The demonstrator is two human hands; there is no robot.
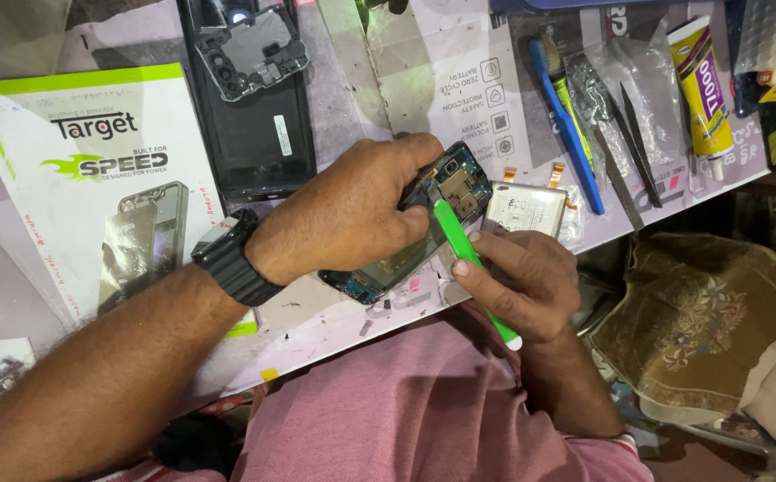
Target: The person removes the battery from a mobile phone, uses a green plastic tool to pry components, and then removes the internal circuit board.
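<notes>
Pink cloth of my shirt fills the bottom of the view, right under my arms, below the pale worktable that carries everything else. On that table, left of the opened dark smartphone body I am working on, lies a big white and green printed card, and above-left of the phone lies a black phone back cover with a dark camera-frame piece resting on its top end. My left hand, with a black wristwatch behind it, lies over the phone and grips it, fingers curled round its upper edge so the circuit board end stays exposed. My right hand, just below-right of the phone, pinches a slim green plastic pry tool between thumb and fingers, its tip resting on the phone's inside. Touching the phone's right side is a flat white battery. Farther right of the phone lie a blue-handled brush, black tweezers and a yellow glue tube.
</notes>
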